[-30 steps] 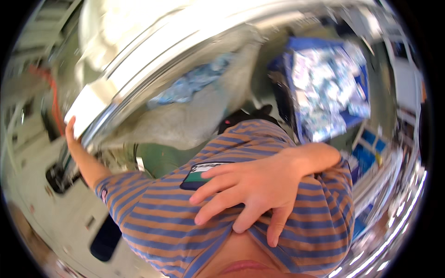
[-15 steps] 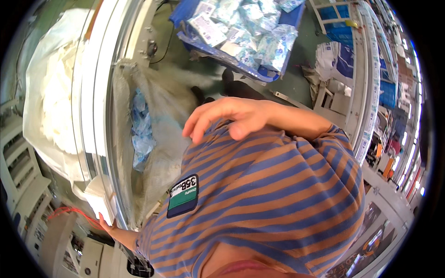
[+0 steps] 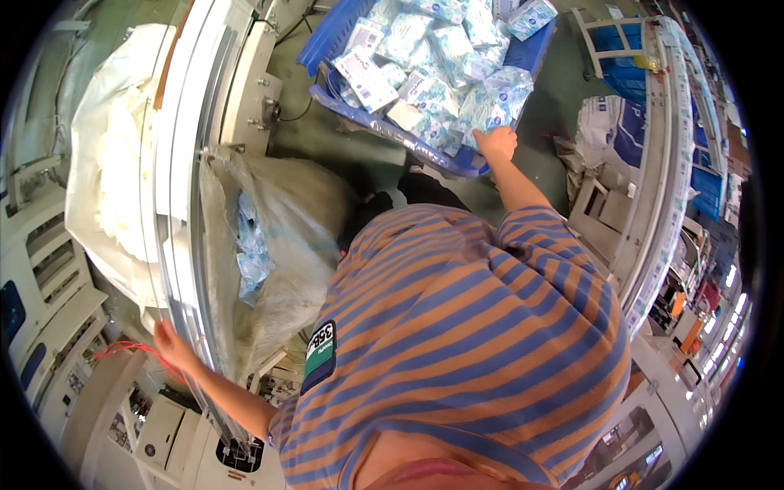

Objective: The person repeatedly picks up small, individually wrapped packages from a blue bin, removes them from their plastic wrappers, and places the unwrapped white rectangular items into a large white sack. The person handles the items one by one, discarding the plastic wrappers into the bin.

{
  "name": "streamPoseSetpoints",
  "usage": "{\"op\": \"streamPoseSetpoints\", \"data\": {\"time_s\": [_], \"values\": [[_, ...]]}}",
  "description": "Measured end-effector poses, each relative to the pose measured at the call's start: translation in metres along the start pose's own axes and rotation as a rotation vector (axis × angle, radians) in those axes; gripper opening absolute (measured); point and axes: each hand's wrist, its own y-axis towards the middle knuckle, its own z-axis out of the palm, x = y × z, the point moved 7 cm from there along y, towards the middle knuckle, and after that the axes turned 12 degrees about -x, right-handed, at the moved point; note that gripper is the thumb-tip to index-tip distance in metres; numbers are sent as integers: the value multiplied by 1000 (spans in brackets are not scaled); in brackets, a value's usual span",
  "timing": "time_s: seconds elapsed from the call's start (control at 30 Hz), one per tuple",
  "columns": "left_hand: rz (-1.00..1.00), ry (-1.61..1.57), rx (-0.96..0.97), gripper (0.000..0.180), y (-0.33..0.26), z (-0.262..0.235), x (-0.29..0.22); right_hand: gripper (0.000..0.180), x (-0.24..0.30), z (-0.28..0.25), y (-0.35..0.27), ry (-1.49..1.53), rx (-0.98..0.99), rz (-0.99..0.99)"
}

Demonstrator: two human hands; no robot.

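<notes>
Overhead, the single head view looked down past a striped orange-and-blue shirt (image 3: 474,343) at a cluttered work floor. The right hand (image 3: 496,144) was stretched forward at full reach to the near rim of a blue bin (image 3: 343,41) heaped with small white-and-blue packets (image 3: 425,73). Its fingers touched one packet (image 3: 490,114) at the heap's edge; whether they were closed around it could not be told. That packet lay straight ahead of the hand, its long side running roughly along the line of the forearm. The left hand (image 3: 170,341) was far off, low at the left, resting against the edge of a white machine frame (image 3: 175,204), its grip unclear. Between the two, a clear plastic bag (image 3: 269,245) hung open from the frame with a few packets inside. The right hand was by far the nearer to the bin.
</notes>
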Motion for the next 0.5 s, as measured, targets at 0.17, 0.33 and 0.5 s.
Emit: {"op": "streamPoseSetpoints", "data": {"time_s": [0.17, 0.33, 0.5], "values": [[237, -201, 311, 32, -87, 109, -196, 77, 53, 2, -13, 250, 5, -235], [69, -711, 820, 52, -187, 229, -344, 85, 81, -24, -27, 1151, 654, 129], [-245, -1129, 1314, 63, -248, 273, -463, 82, 120, -175, -86, 1538, 939, -587]]}}
